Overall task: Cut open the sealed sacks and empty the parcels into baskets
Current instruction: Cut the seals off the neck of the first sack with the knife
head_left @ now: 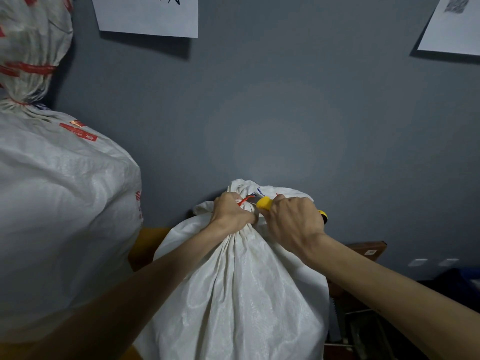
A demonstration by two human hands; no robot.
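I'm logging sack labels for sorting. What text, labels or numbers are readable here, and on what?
Nothing reads clearly.
Left wall sheet: black strokes, cut off.
Right wall sheet: grey print, blurred.
Red tape on large sack: white print, too small.
Red characters on its side: blurred.
Blue print on tied sack: partly hidden.
Brown box label: too small.

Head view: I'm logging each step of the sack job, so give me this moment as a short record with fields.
sack in work: white sack, upright, neck bunched and bound by a red tie
left hand: grips the bunched neck
right hand: grips a yellow knife, its front end at the tie
tie cut: cannot tell
nearby: bigger white sack at left, tied shut with red
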